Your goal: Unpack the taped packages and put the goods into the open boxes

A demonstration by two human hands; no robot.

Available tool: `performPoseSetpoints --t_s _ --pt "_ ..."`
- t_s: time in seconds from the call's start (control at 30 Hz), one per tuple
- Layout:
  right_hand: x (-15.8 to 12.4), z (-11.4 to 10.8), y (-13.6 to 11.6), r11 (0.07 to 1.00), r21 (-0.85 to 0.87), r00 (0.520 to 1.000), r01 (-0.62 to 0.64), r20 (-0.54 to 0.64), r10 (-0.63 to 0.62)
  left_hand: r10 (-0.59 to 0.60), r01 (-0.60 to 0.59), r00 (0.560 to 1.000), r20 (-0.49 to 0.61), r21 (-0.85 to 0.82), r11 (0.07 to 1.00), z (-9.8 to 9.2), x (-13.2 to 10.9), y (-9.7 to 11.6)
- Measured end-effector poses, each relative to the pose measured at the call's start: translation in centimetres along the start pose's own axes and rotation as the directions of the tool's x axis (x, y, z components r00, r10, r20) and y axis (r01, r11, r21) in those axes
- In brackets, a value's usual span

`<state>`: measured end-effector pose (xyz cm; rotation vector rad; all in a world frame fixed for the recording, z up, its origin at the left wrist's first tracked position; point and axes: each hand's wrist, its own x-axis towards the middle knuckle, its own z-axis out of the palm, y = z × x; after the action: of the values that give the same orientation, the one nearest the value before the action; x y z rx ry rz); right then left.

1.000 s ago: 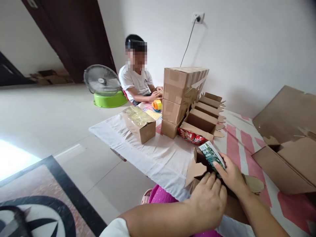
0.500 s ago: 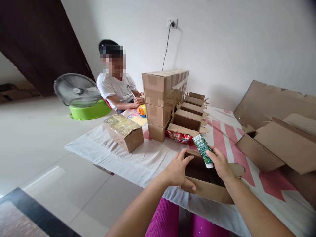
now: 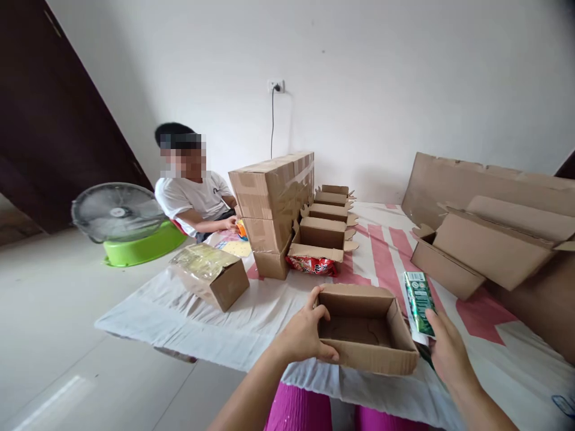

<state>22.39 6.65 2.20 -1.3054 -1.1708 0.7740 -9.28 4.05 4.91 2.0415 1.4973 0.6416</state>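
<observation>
In front of me an open cardboard box [image 3: 372, 358] stands at the table's near edge, and its inside looks bare. My left hand [image 3: 303, 332] clasps its left end, thumb on the near wall and fingers over the rim. To the right of the box, my right hand [image 3: 447, 347] holds a green printed tube [image 3: 418, 299] with a white cap, cap end toward me. Beyond the box, a shiny red packet [image 3: 312, 265] lies against the nearest of several open cardboard boxes [image 3: 322, 233] in a row.
Taped cartons [image 3: 251, 194] are stacked left of the row. A taped box [image 3: 231, 284] sits near the left edge. Open cardboard boxes [image 3: 494, 239] lean at right. Across the table sits a person [image 3: 197, 200] beside a fan [image 3: 117, 209] on a green base.
My right hand has carried the tube from above the box to its right side. My left hand keeps its grip on the box. The camera view has shifted up and right.
</observation>
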Motion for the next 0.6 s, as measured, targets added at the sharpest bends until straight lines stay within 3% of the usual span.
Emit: performPoseSetpoints --t_s 0.13,0.27,0.4,0.5,0.6 --pt "-1.8 0.2 3.7 0.945 0.210 0.968 -0.251 0.038 0.248 0.046 -0.046 0.999 0.014 0.004 0.999 0.5 0.0 0.7" --pt "-4.1 0.5 6.9 0.949 0.162 0.957 -0.271 0.153 0.247 0.064 -0.065 0.998 0.024 0.037 0.997 -0.5 -0.9 0.5" --pt "-5.6 0.6 8.8 0.974 0.025 0.971 -0.224 0.094 0.221 0.051 -0.045 0.998 -0.045 0.133 0.990 -4.5 -1.5 -1.3" --pt "-6.1 0.8 9.4 0.986 -0.023 0.976 -0.163 0.140 0.165 0.043 -0.014 0.994 -0.104 0.262 0.965 -8.0 -1.1 -3.5" --pt "-6.2 1.1 10.0 0.991 -0.024 0.979 -0.129 0.156 0.131 -0.049 0.103 0.989 -0.141 0.408 0.907 -9.7 0.0 -5.6"
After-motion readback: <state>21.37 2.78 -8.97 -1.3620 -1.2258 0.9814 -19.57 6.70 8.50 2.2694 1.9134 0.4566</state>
